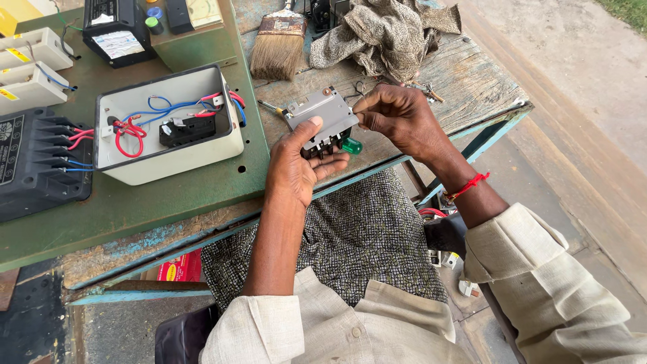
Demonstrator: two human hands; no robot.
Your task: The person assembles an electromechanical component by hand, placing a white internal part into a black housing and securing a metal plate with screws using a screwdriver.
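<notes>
My left hand (296, 165) grips a small grey switch module (322, 114) with a metal face and black underside, thumb pressed on its front. My right hand (394, 114) pinches the module's right edge with its fingertips. A screwdriver lies under the module, its green handle end (350, 145) poking out below and its metal tip (268, 106) showing at the left. Both hands hover over the worn wooden bench top (465, 74). A red thread is tied on my right wrist.
An open white box (172, 162) with red and blue wires and a black part sits on a green panel (168, 202) at left. Black and white meter units line the far left. A paintbrush (278, 44) and crumpled cloth (387, 34) lie behind.
</notes>
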